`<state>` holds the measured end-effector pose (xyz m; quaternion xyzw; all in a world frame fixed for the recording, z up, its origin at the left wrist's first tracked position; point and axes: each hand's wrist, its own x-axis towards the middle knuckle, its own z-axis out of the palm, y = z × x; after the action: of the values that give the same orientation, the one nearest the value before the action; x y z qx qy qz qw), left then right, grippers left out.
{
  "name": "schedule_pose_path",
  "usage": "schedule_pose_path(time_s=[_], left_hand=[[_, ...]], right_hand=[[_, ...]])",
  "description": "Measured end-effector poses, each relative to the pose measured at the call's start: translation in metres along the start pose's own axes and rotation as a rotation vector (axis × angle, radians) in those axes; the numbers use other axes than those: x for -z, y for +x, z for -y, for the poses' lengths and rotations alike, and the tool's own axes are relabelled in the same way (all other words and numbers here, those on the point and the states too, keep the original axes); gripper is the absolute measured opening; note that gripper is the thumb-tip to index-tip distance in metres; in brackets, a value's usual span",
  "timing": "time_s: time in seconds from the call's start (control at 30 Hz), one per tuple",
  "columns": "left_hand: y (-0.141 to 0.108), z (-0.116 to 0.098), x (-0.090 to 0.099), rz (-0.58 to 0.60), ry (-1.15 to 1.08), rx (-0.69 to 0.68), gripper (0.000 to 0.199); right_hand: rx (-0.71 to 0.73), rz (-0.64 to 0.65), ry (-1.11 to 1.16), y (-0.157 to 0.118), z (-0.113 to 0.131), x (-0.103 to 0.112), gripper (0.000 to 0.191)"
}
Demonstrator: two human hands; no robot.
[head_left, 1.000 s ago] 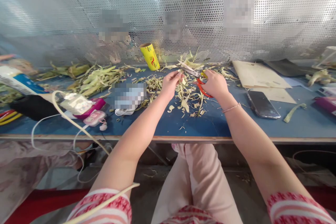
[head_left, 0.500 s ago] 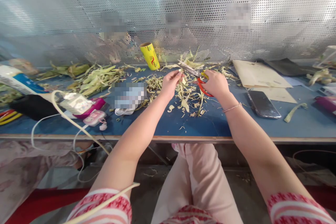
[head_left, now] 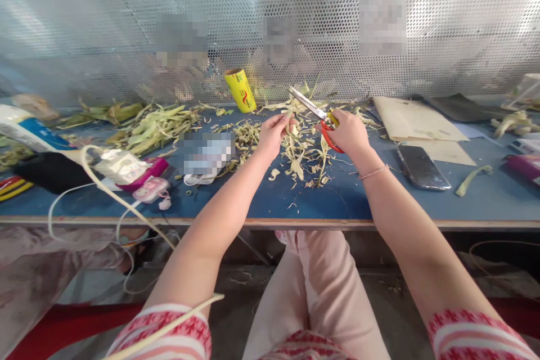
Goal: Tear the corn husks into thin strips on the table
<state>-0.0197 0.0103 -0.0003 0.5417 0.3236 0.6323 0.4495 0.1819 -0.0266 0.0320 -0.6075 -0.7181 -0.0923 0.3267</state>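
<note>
Scissors (head_left: 321,115) now sit slightly farther right, tips farther off; long axis runs far-left from right hand (head_left: 349,130), grip clamped on handles (head_left: 330,138). Left hand (head_left: 273,135), just near-left of blades (head_left: 307,102), pinches pale plant scrap (head_left: 291,128).

Table's lit pretty evenly, and that blue flat-topped table (head_left: 312,206) reads clearly, but the silver perforated metal panel (head_left: 329,5) throws whitish glare streaks. Grey floor (head_left: 234,315) underneath is way dimmer. Wide-angle stretch toward the sides, fine detail kinda soft, some spots pixelated.
</note>
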Motion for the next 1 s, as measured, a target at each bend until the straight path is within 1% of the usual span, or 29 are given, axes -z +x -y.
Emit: schedule_pose_path(time_s=[0.07,0.2,0.3,0.43,0.63,0.8,0.9,1.0], left_hand=[[0.001,-0.001,0.001,0.002,-0.030,0.016,0.013],[0.001,-0.004,0.003,0.046,-0.086,0.064,0.014],[0.000,-0.008,0.003,0.077,-0.153,0.160,0.016],[-0.002,-0.014,0.002,0.126,-0.254,0.277,0.020],[-0.008,-0.025,-0.004,0.096,-0.372,0.373,0.019],[-0.013,-0.030,-0.008,0.085,-0.458,0.388,0.017],[-0.014,-0.031,-0.009,0.066,-0.469,0.389,0.020],[-0.015,-0.031,-0.009,0.065,-0.463,0.399,0.019]], right_hand=[[0.030,-0.031,-0.006,0.001,-0.004,0.000,0.043],[0.088,-0.071,-0.034,0.003,-0.014,-0.002,0.045],[0.100,-0.070,-0.041,0.003,-0.019,-0.003,0.047],[0.151,-0.066,-0.047,0.003,-0.021,-0.002,0.047],[0.199,-0.076,-0.062,0.003,-0.020,-0.001,0.045],[0.226,-0.109,-0.069,0.003,-0.020,-0.003,0.043],[0.235,-0.120,-0.077,0.003,-0.020,-0.003,0.042],[0.232,-0.127,-0.085,0.003,-0.019,-0.003,0.040]])
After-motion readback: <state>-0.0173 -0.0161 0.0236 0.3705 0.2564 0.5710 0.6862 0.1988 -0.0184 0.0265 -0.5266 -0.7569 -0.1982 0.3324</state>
